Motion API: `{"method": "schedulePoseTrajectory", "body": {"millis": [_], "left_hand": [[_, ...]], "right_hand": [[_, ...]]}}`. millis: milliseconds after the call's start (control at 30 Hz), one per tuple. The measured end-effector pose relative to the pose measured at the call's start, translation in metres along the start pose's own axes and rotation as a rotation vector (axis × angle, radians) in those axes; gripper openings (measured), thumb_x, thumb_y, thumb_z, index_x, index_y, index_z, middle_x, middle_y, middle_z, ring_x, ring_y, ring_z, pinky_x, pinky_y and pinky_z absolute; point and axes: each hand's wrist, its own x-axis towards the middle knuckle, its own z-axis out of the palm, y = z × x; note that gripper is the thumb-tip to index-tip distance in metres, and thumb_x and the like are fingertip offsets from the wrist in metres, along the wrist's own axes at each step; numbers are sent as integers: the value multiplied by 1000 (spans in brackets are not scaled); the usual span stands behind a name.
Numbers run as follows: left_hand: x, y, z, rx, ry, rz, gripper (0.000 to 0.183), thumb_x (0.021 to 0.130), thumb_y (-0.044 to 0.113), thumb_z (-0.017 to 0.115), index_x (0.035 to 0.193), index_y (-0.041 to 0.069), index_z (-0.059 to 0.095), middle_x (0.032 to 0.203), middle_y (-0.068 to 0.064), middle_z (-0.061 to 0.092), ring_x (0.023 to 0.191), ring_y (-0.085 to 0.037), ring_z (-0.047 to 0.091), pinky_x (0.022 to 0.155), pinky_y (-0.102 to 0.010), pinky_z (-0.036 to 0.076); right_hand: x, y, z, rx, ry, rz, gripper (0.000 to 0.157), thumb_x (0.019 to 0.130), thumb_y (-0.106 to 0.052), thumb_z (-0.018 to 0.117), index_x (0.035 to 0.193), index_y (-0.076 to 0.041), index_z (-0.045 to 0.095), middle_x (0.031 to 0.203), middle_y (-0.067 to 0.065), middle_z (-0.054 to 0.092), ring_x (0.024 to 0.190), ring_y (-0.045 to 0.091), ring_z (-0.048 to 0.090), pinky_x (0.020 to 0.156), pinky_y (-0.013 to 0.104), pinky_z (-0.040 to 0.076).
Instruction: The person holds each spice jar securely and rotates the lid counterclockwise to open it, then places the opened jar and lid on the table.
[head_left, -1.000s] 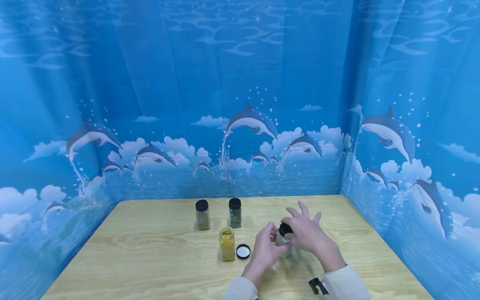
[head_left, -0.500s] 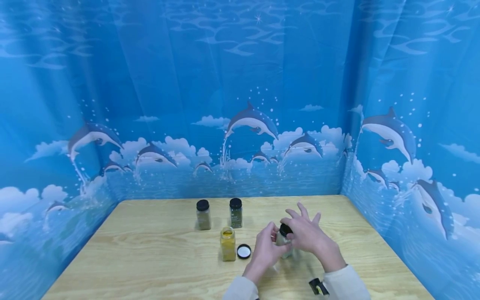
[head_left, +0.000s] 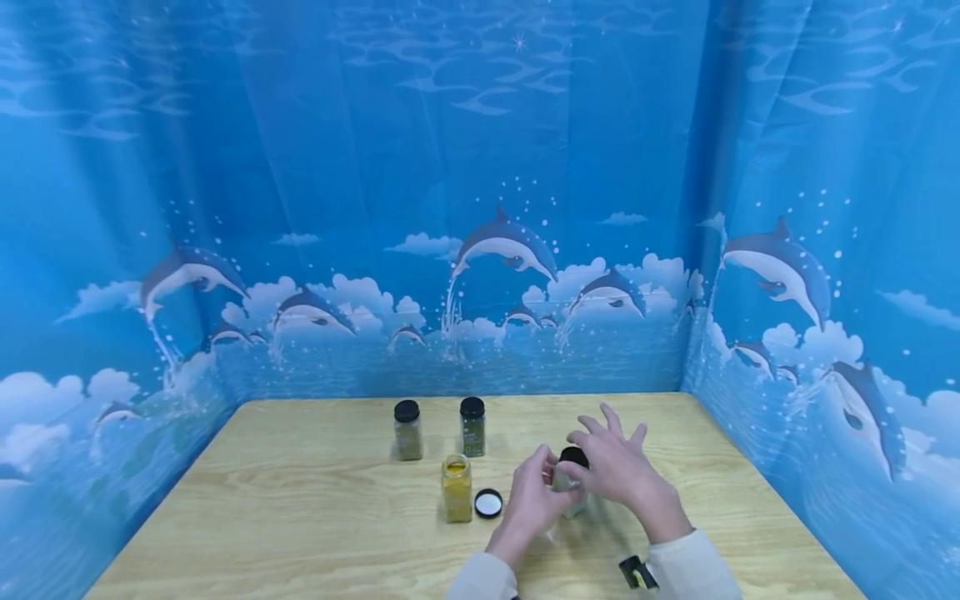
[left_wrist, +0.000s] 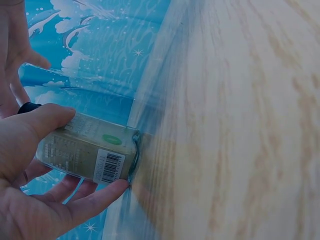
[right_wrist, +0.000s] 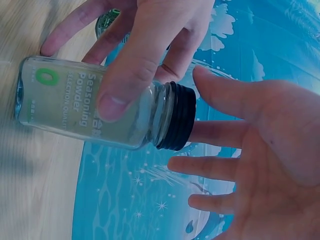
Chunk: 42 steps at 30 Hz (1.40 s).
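Head view: open yellow-filled jar (head_left: 457,493) is being flanked by upturned lid (head_left: 488,503) on wood-grained table (head_left: 300,500). Rightward, by curled left hand (head_left: 534,493), squarish glass jar (right_wrist: 75,106) is being gripped; its ribbed black cap (right_wrist: 178,117) is being left more exposed than a second ago, right hand (head_left: 621,468) being held spread beside it.

Wood-grain table (head_left: 300,521) with brown jar (head_left: 408,437), green jar (head_left: 473,435), open yellow jar (head_left: 457,497), upturned lid (head_left: 488,504)
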Motion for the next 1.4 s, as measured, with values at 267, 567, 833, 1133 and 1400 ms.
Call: {"method": "schedulePoseTrajectory", "body": {"millis": [267, 567, 833, 1133, 1400], "left_hand": [[0, -2, 3, -4, 12, 20, 37, 69, 26, 83, 88, 19, 52, 95, 2, 63, 85, -10, 58, 70, -23, 50], [0, -1, 3, -19, 18, 18, 38, 67, 22, 84, 87, 15, 52, 93, 2, 62, 84, -12, 58, 68, -21, 49], [0, -1, 0, -19, 13, 14, 40, 68, 26, 84, 88, 14, 51, 96, 3, 63, 87, -13, 60, 70, -24, 50], [0, -1, 1, -12, 7, 10, 39, 69, 27, 83, 88, 16, 50, 97, 4, 62, 86, -10, 59, 70, -22, 50], [0, -1, 0, -17, 9, 24, 39, 69, 25, 84, 89, 14, 52, 94, 2, 62, 85, -11, 58, 68, -23, 49]], "right_hand": [[1, 3, 2, -3, 5, 27, 41, 81, -46, 69, 107, -15, 67, 136, 17, 53, 139, 49, 23, 90, 88, 9], [2, 2, 3, 20, -15, 0, 28, 78, -31, 75, 102, -19, 68, 136, 15, 53, 139, 49, 23, 90, 88, 8], [0, -1, 0, 74, -47, -42, 31, 78, -11, 74, 108, -20, 67, 140, 17, 49, 140, 50, 21, 89, 89, 8], [-2, -2, -1, 81, -63, -48, 39, 78, -10, 73, 116, -18, 65, 142, 17, 47, 140, 49, 20, 89, 88, 6], [-2, -1, -4, 55, -38, -39, 42, 82, -26, 73, 121, -17, 62, 141, 18, 47, 140, 49, 21, 90, 88, 8]]}}
